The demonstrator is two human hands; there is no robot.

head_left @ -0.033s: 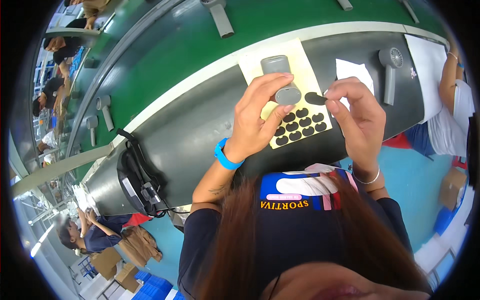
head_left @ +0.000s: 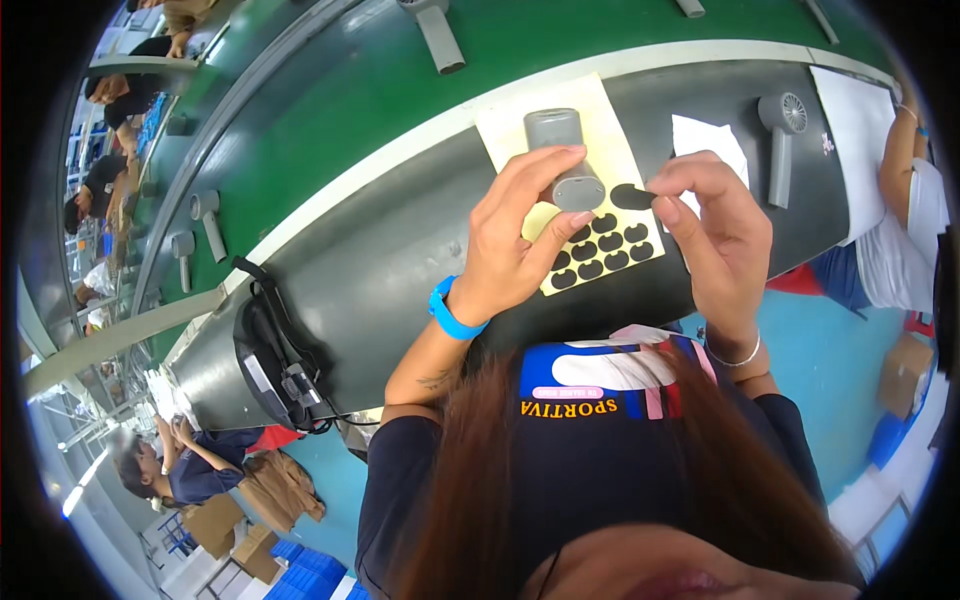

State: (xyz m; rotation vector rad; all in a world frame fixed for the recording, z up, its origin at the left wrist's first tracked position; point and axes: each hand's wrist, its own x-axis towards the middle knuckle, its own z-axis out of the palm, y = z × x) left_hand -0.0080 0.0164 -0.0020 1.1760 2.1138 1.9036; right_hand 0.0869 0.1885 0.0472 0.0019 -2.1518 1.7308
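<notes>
One head-worn fisheye camera is looking steeply down from above the person's own hair and chest, which are filling the lower frame. It is sitting close to the raised hands (head_left: 620,230) at centre and facing the dark tabletop (head_left: 400,270), which is running diagonally from lower left to upper right. Straight edges are bending toward the rim.

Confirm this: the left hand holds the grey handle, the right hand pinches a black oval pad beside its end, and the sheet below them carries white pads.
Not quite. In the head view the left hand holds the grey handle and the right hand pinches a black oval pad beside its end, but the pads on the sheet are black, not white.
</notes>
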